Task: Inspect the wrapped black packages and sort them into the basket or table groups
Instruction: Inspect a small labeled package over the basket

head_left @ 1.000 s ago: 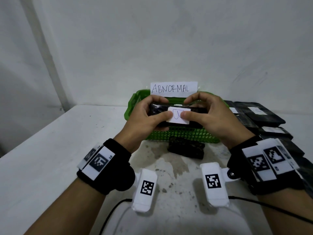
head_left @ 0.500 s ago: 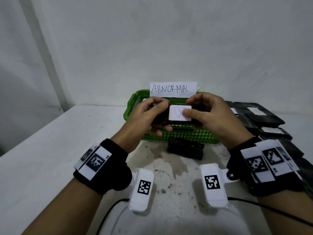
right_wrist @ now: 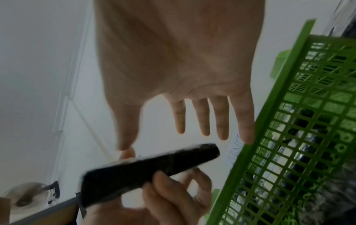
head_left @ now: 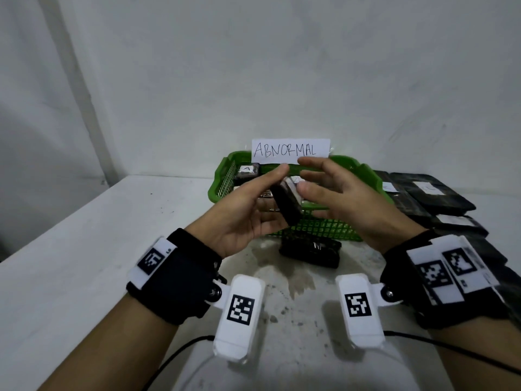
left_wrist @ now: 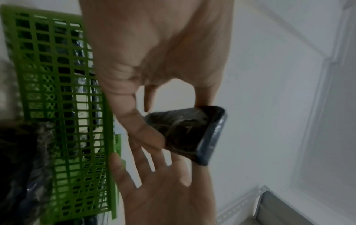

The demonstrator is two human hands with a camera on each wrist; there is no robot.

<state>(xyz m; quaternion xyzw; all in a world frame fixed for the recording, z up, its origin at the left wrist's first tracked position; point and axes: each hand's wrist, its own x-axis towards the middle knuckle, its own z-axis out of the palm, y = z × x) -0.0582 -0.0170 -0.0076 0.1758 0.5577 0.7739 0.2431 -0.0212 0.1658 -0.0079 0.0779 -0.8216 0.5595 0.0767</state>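
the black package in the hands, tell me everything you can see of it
The black package is a flat, slim block wrapped in shiny clear film. It is tilted on edge, with a white label on the face turned toward the right hand. The left hand pinches it between thumb and fingers; the right hand is open beside it. It is held above the green basket.

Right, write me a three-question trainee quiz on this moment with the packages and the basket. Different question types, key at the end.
1. True or false: both hands grip the held package.
2. Multiple choice: the paper sign at the back of the green basket reads: A) NORMAL B) ABNORMAL C) REJECT.
3. Fill in: a wrapped package lies on the table just in ____ of the basket, on the person's side.

Key: 1. False: only the left hand holds it; the right hand is spread beside it. 2. B. 3. front.
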